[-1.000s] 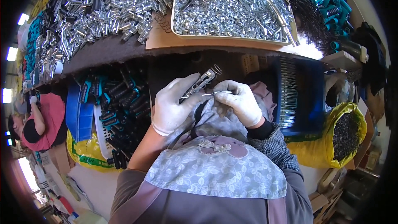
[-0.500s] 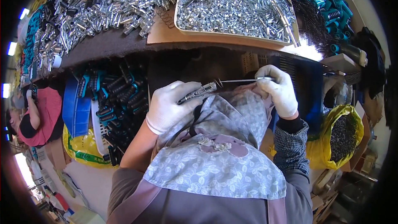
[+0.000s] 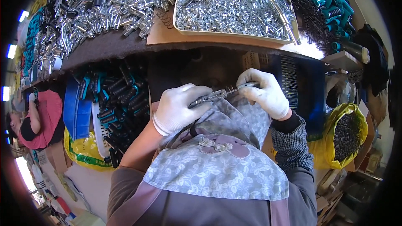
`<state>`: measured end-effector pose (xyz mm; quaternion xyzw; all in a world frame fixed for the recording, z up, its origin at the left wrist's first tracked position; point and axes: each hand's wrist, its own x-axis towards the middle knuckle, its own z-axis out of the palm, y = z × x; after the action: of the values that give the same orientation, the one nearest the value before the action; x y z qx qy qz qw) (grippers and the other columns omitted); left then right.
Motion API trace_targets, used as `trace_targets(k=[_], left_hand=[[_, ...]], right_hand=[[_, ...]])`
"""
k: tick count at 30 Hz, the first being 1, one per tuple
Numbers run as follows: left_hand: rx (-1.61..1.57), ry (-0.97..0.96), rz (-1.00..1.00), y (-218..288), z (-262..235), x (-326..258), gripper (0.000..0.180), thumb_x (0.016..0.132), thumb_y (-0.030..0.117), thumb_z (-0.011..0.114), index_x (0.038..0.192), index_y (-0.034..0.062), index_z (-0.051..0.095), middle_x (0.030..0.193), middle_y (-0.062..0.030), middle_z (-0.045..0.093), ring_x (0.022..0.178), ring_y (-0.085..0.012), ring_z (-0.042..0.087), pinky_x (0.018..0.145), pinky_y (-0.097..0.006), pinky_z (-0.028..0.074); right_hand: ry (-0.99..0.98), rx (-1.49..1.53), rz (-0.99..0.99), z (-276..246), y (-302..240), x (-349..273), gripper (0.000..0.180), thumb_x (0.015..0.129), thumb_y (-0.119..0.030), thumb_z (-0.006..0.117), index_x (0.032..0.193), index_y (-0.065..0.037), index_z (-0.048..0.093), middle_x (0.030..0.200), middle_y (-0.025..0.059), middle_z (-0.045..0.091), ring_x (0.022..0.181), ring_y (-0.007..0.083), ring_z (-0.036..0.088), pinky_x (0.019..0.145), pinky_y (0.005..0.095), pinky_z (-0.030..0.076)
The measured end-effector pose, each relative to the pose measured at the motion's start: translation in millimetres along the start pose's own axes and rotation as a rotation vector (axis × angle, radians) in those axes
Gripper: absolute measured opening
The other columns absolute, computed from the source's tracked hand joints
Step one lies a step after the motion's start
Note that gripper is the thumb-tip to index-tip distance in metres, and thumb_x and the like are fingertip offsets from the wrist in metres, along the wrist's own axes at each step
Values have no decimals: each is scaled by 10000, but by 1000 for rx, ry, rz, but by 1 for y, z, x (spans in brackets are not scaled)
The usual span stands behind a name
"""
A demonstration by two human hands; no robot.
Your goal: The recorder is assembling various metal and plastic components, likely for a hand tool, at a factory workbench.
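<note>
In white gloves, both my hands work just above my lap. My left hand (image 3: 179, 105) is closed round a slotted metal tube (image 3: 214, 96), which points right and slightly up. A small coil spring (image 3: 230, 89) sits at the tube's right end. My right hand (image 3: 266, 93) pinches a slim metal rod (image 3: 248, 85) between thumb and fingers. The rod's left end meets the spring; how deep it reaches into the tube cannot be told. Below the hands lies my grey leaf-patterned apron (image 3: 217, 173).
A cream tray (image 3: 230, 36) of small metal parts stands on the bench, beside heaped metal tubes (image 3: 113, 4). Teal handles (image 3: 341, 12) and dark springs (image 3: 312, 16) lie right. Black-and-teal grips (image 3: 125, 92) fill a left bin; a yellow sack (image 3: 331, 142) stands right. Another person in pink (image 3: 46, 119) sits far left.
My right hand has moved left and slightly down, bringing the rod in toward the tube. Less of the rod shows between my hands. My left hand has shifted slightly right.
</note>
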<state>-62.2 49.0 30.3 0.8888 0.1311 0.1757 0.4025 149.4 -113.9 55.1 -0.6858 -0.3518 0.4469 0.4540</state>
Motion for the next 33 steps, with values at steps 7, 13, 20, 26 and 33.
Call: trace_targets(k=[7,13,20,26,33], left_hand=[[15,-36,51,-7,4,-2,310,775,167,802,1055,58,731,917,-138,722,795,-317,716,702,-363,568],[-9,-30,15,-3,8,1,304,774,158,804,1050,48,739,916,-141,726,802,-314,720,715,-359,570],[-224,-117,-27,-10,10,-5,392,761,70,738,1152,35,743,947,-161,735,817,-274,731,759,-333,565],[-108,-78,-27,1,12,3,313,769,125,815,1061,39,743,897,-155,720,800,-318,717,716,-364,563],[-68,-47,-53,-3,27,2,292,786,173,798,1052,68,742,883,-157,709,803,-346,698,715,-393,555]], right_hand=[[-22,-16,31,-2,0,-2,228,851,-148,700,1006,19,686,870,48,683,777,95,619,735,242,504],[-68,57,-72,13,23,0,265,883,-192,714,1044,5,640,871,32,649,758,88,590,706,242,487],[-57,-136,-313,26,32,-2,556,902,-543,704,1035,-27,542,881,64,573,762,147,569,718,291,476],[-3,760,-246,41,51,3,397,1034,-276,538,1284,31,521,1188,191,654,1117,277,643,1020,384,487],[23,889,-247,61,62,5,536,1079,-396,467,1352,62,526,1316,244,622,1232,308,613,1082,421,462]])
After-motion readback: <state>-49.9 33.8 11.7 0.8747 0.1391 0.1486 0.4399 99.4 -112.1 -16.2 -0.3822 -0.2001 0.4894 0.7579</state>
